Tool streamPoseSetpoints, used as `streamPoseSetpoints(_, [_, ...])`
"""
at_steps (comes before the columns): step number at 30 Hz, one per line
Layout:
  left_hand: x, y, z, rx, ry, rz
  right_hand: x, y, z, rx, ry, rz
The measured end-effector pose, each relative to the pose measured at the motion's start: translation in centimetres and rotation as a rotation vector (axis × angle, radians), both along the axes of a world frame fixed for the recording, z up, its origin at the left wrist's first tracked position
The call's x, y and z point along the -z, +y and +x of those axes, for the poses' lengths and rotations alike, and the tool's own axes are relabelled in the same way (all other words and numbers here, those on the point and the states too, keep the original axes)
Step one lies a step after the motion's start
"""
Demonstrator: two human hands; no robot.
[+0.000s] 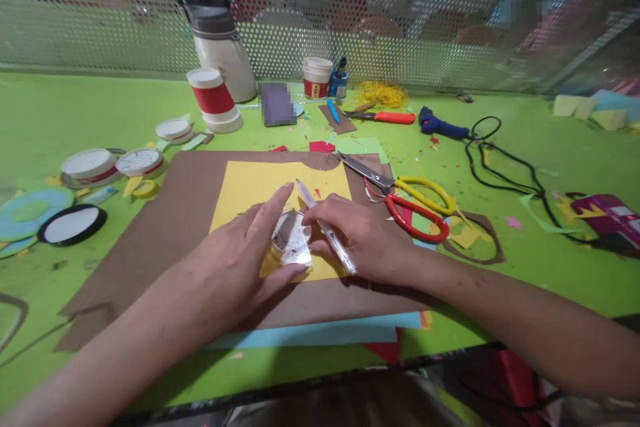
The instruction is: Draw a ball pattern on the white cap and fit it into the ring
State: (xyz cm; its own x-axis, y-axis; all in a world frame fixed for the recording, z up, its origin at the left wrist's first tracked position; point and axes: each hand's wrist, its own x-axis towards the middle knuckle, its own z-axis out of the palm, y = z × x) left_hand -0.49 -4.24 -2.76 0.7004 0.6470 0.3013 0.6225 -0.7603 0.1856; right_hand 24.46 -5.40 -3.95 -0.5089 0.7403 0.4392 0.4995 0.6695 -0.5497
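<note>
A shiny, silvery round piece [291, 240] rests on a yellow sheet [250, 183], which lies on larger brown paper [160, 220]. My left hand [235, 247] curves around the round piece from the left, with thumb and forefinger at its edges. A pen with a clear barrel [336, 248] is gripped in my right hand [360, 233], its tip pointing away from me above the yellow sheet. The right fingertips are close to the round piece's right side; I cannot tell if they touch it. Scissors [385, 187] with one yellow and one red handle lie open just beyond my right hand.
Behind stand a white jug [225, 57], a red-and-white cup [215, 100] and a small tub [317, 77]. White lids [90, 165] and tape [145, 188] lie left. A cutter [395, 118], a blue glue gun [443, 125] and its black cord [520, 167] are right, among paper scraps.
</note>
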Motion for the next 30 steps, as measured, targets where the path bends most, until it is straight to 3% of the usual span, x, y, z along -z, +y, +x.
streamPoseSetpoints(8, [-0.2,-0.1,0.6,-0.020,0.043,0.068,0.1,0.2,-0.1,0.005,0.010,-0.065])
streamPoseSetpoints(22, [0.3,-0.3,0.9,-0.056,0.020,0.038,-0.1,0.0,0.0,0.007,-0.002,-0.090])
streamPoseSetpoints(30, [0.2,-0.5,0.8,-0.093,0.031,0.005,-0.8,0.1,1.0,0.072,0.155,-0.065])
